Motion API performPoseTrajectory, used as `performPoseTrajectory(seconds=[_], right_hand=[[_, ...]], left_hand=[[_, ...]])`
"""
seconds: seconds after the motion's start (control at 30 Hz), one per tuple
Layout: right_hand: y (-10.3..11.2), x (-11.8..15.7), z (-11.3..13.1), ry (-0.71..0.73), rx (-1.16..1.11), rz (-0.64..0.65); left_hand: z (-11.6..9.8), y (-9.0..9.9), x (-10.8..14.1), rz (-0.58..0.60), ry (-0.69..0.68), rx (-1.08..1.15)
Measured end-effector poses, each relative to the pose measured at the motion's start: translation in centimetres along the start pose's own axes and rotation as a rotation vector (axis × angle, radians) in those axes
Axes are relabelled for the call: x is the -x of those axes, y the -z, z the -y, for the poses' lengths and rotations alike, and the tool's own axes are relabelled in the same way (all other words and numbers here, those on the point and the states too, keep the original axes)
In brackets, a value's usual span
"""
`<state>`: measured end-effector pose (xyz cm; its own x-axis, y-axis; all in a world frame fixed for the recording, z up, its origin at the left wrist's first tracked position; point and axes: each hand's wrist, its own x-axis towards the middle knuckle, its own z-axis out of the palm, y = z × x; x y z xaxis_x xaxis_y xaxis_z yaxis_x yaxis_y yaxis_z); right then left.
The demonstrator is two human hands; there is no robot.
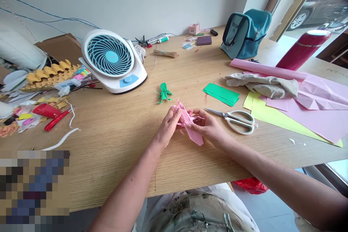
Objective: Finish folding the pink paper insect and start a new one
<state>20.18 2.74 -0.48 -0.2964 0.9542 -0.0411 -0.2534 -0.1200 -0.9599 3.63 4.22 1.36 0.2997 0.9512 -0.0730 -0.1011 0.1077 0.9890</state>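
Note:
Both hands hold a folded pink paper figure (193,133) with thin leg-like points, just above the table's front half. My left hand (168,127) pinches its upper left part between thumb and fingers. On the other side, my right hand (205,127) grips the figure with the thumb on top; some fingertips are hidden behind the paper. Beyond the hands stands a green folded paper insect (164,92). Scissors (239,120) with white handles lie right of my right hand, and a folded green paper sheet (221,94) rests behind them.
A white fan (112,58) stands at the back left, near a red cutter (57,120) and clutter. Pink paper (312,116), yellow paper (285,119), a grey cloth (263,84), a red flask (303,50) and a teal bag (246,34) occupy the right. Bundled sticks (165,53) lie behind.

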Motion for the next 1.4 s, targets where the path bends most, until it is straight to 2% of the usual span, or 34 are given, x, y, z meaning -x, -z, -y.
performPoseTrajectory(seconds=[0.1,0.27,0.5,0.6,0.8,0.9,1.1,1.4], right_hand=[[0.09,-0.07,0.09,0.02,-0.038,-0.054],[0.24,-0.2,0.17,0.018,-0.069,-0.089],[0.21,-0.34,0.19,0.014,-0.063,-0.09],[0.12,-0.2,0.46,0.004,-0.023,-0.11],[0.32,-0.18,0.37,-0.03,0.052,-0.14],[0.43,-0.32,0.15,-0.042,-0.006,-0.133],[0.37,-0.19,0.47,-0.098,-0.099,-0.156],[0.55,-0.14,0.35,-0.088,-0.067,-0.157]], left_hand=[[-0.08,0.34,0.1,0.046,0.078,0.023],[-0.01,0.55,0.16,0.038,0.132,0.018],[0.23,0.28,0.02,0.066,0.053,-0.098],[0.38,0.29,-0.08,0.072,-0.01,-0.174],[0.46,0.27,-0.14,0.098,-0.054,-0.276],[0.14,0.26,0.02,0.103,-0.006,-0.208],[-0.26,0.67,0.08,0.09,0.2,0.08],[-0.13,0.88,0.04,0.108,0.26,0.212]])
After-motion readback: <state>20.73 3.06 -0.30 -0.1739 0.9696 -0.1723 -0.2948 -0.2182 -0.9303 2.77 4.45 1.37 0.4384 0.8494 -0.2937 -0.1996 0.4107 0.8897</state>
